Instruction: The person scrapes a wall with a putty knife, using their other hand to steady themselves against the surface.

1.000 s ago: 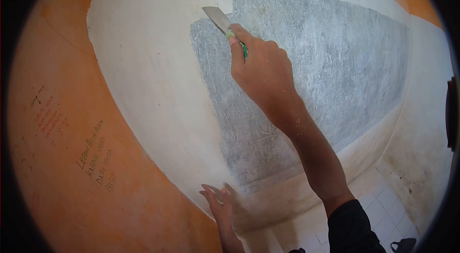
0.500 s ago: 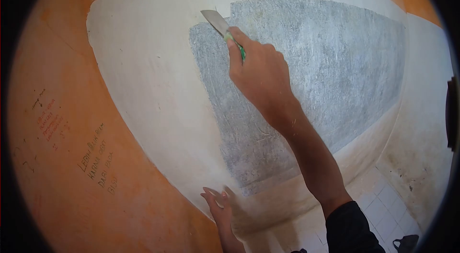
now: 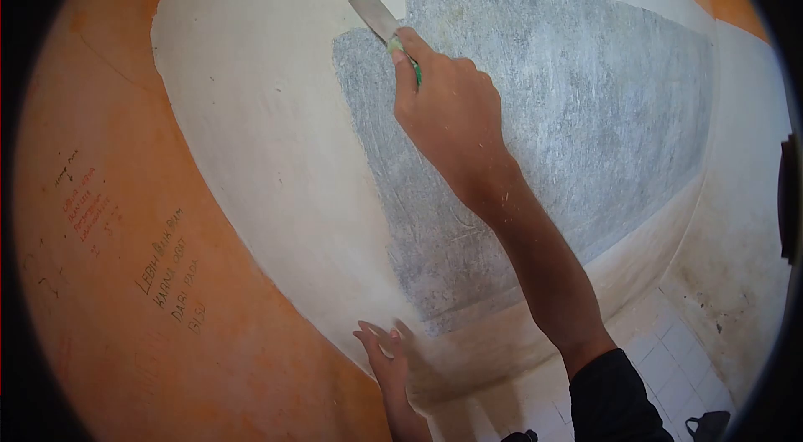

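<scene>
My right hand (image 3: pixel 452 99) grips a putty knife by its green handle. The putty knife's metal blade (image 3: pixel 373 15) lies at the upper left corner of a rough grey patch (image 3: pixel 585 107), where it borders the white wall coating (image 3: pixel 259 107). Most of the handle is hidden in my fist. Low in the view, my left hand (image 3: pixel 388 358) is beside the wall's lower white edge, fingers apart and holding nothing. Its fingertips appear to rest on the wall.
An orange wall (image 3: pixel 109 275) with handwritten words stands at the left. White floor tiles (image 3: pixel 669 362) show at the lower right, with a dark object (image 3: pixel 709 424) on them. Another dark object (image 3: pixel 787 199) sits at the right edge.
My right hand and the putty knife appear slightly higher in the view, as does the grey patch. The left hand has barely shifted.
</scene>
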Available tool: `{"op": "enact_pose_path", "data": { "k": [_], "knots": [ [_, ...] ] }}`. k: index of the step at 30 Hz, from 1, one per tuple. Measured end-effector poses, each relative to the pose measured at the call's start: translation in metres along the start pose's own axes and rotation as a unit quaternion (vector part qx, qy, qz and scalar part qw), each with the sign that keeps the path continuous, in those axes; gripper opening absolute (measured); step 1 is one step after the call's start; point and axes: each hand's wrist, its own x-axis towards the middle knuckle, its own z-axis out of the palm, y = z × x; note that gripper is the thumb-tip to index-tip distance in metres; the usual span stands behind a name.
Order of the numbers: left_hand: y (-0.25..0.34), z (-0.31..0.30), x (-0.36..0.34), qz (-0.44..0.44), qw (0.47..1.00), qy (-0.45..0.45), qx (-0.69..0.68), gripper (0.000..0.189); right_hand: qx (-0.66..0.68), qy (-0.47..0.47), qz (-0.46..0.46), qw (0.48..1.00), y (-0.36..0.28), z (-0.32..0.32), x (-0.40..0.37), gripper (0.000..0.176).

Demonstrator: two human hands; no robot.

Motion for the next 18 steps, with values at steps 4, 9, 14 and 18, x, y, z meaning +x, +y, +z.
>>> {"op": "enact_pose_path", "data": {
  "k": [4,9,14,18],
  "knots": [
    [0.0,-0.002,0.001,0.007,1.0,-0.005,-0.007,0.08,-0.052,-0.014,0.013,0.998,0.017,0.006,-0.037,0.034],
    [-0.004,-0.001,0.003,0.009,1.0,-0.011,0.0,0.08,-0.166,0.046,-0.023,0.985,0.044,0.015,-0.053,0.038],
    [-0.012,0.004,0.01,0.029,0.999,-0.013,0.011,0.084,-0.218,0.05,-0.057,0.973,0.036,0.001,-0.041,0.039],
    [-0.01,0.005,0.013,0.036,0.999,-0.015,0.007,0.085,-0.262,0.054,-0.079,0.96,0.045,0.004,-0.033,0.038]
  ]
}}
